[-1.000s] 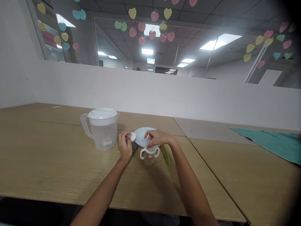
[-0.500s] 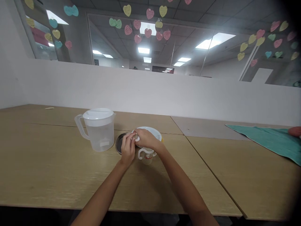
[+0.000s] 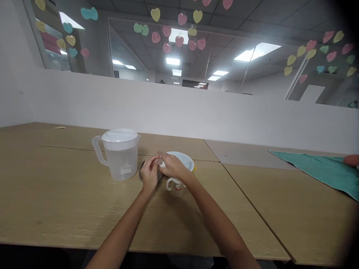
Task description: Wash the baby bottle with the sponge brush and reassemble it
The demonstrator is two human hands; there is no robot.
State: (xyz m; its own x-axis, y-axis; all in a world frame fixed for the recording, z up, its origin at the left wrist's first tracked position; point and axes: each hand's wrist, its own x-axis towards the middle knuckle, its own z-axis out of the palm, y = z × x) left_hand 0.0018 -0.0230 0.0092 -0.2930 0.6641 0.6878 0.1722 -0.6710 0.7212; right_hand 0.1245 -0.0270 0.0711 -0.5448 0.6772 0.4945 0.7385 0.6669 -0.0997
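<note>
My left hand (image 3: pixel 149 175) and my right hand (image 3: pixel 171 166) meet above the table, fingers bent and closed around a small whitish, partly clear object (image 3: pixel 162 163). Its kind cannot be made out, since the fingers cover most of it. Beneath the hands lies a round dark dish with a metallic rim (image 3: pixel 141 175), partly hidden. A small clear measuring cup (image 3: pixel 177 190) with a white handle and red print stands just below my right wrist. Behind that wrist is a white round plate or lid (image 3: pixel 185 158), with something yellow at its right edge.
A clear lidded pitcher (image 3: pixel 120 160) stands left of the hands, its handle pointing left. Far right, a green cloth (image 3: pixel 314 166) lies under a reddish object (image 3: pixel 351 160). Seams cross the wooden table (image 3: pixel 84 209); a white wall (image 3: pixel 179 112) rises behind it.
Both hands have shifted slightly and the fingers have changed their grip around the small whitish object. The left fingers have turned a little to the left. The view has moved slightly.
</note>
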